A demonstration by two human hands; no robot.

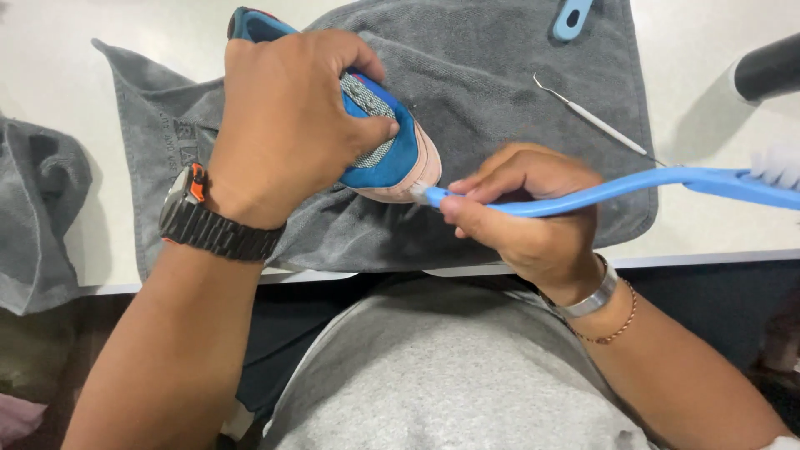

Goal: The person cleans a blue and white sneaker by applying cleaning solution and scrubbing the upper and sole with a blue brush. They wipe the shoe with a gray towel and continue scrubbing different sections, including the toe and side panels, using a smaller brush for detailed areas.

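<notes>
My left hand (pixel 287 125) was closed around a blue and pink shoe (pixel 387 158), holding it on the grey towel (pixel 500 75) that lay on the white table (pixel 50 67). My right hand (pixel 525 212) gripped a long blue brush (pixel 633 187), and its tip touched the pink toe of the shoe. A thin metal pick (pixel 592 117) lay on the towel nearby.

Bright even overhead light; soft shadows on white table (pixel 50 67); right hand (pixel 533 217) slightly motion-blurred.
</notes>
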